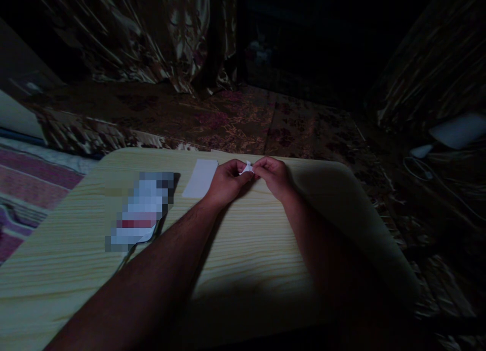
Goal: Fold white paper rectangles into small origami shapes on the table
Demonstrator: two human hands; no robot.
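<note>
Between my two hands, near the far edge of the table, is a small folded piece of white paper [247, 167]. My left hand [231, 180] pinches it from the left with thumb and fingers. From the right, the fingertips of my right hand [272, 172] are closed on its other side. Just left of my left hand, a white sheet or stack of paper [200, 178] lies flat on the wooden table [258, 239]. The folds are too small and dim to make out.
A phone-shaped object with a blurred-out screen [142, 209] lies at the table's left, a cable running from it. Behind the table are a patterned cloth-covered seat [228, 113] and curtains [170, 32]. A white lamp-like object [457, 130] with a cord stands at right. The room is dark.
</note>
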